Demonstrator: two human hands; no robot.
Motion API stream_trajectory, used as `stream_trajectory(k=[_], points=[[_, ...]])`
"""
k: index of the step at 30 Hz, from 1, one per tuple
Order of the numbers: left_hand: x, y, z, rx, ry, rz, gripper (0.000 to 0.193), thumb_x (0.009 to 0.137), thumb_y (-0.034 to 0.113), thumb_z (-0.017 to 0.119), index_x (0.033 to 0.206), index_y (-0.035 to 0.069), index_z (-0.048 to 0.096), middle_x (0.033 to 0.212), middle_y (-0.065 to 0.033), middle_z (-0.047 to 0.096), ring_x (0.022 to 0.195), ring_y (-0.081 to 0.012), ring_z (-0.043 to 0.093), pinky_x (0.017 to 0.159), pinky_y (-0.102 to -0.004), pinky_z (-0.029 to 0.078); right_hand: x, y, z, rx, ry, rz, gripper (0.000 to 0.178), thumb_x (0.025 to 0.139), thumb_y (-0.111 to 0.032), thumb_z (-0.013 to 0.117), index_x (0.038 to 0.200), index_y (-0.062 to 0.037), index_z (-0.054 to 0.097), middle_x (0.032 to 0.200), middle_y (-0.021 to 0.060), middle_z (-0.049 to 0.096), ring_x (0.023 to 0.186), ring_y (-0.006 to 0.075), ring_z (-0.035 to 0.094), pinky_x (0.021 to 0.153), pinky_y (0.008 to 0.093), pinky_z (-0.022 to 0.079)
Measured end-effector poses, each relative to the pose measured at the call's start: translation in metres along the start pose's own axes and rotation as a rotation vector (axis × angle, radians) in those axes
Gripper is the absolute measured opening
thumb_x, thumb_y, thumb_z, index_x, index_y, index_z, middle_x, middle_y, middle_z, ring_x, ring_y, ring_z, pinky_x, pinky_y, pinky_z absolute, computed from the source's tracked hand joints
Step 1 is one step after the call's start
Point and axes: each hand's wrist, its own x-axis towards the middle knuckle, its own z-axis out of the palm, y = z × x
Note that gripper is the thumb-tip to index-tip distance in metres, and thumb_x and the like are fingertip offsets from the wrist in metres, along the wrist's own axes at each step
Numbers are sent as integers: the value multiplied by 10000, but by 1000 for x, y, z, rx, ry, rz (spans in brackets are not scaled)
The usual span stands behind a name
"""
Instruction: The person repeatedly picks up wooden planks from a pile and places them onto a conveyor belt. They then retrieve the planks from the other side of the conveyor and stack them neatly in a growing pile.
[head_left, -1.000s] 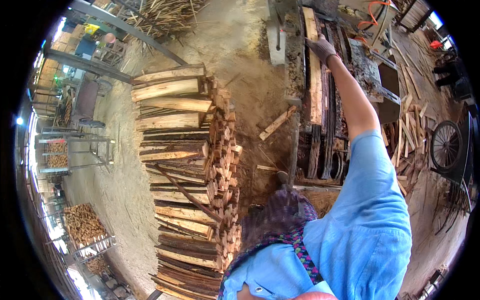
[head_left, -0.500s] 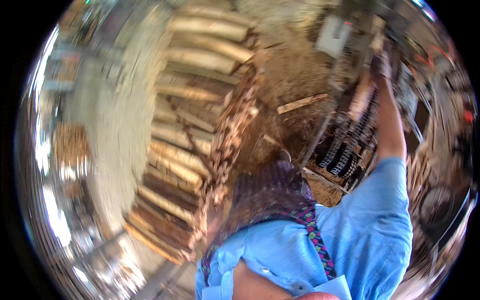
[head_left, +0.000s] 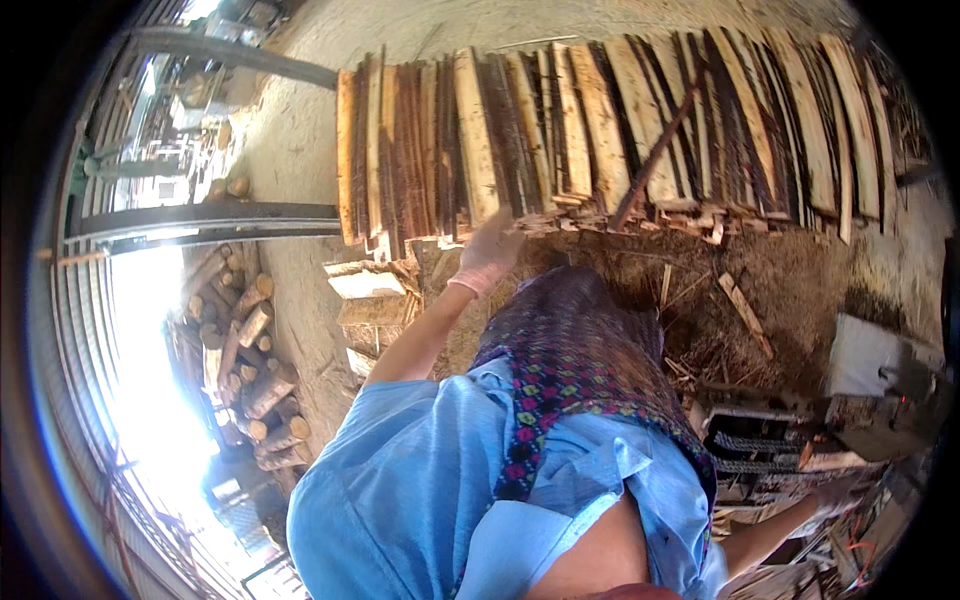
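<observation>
A long row of rough sawn wooden slabs (head_left: 600,120), many with dark bark edges, lies stacked ahead of me. At its near edge is my left hand (head_left: 490,252) in a pale glove, fingers reaching out at the end of a light slab (head_left: 476,140); whether it touches the wood is unclear. Far to the right, my right hand (head_left: 840,493), also gloved, is beside a machine with black ribbed rollers or chains (head_left: 750,450). A short piece of wood (head_left: 832,458) rests on that machine close to the hand. The right fingers are small and blurred.
Cut round logs (head_left: 262,390) are piled at the left. Dark metal beams (head_left: 210,218) run to the stack's left end. A loose wood strip (head_left: 745,312) lies on the debris-strewn ground, near a grey metal box (head_left: 868,358) at the right.
My view has swung so the slab stack now spans the front and the machine sits at the lower right. My left arm has come into view, stretched to the stack.
</observation>
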Motion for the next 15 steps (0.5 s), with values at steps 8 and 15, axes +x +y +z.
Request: stream_trajectory(k=[8,15], points=[[54,14,-163,494,572,-145,1007,849,403,776,1605,52,212,1571,-275,335,1460,-452,329,1216,-567,282,-194,131,224,-1565,251,-363,400,1017,-200,626,1341,19,546,1318,167,606,1344,318,532,1176,418,435],[94,-42,-199,817,362,-256,1139,790,599,776,1614,77,188,1630,-255,226,1497,-459,245,1196,-597,242,-287,302,304,-1394,-33,51,554,1008,-165,659,1503,-37,445,1495,176,511,1379,297,493,1182,412,414]])
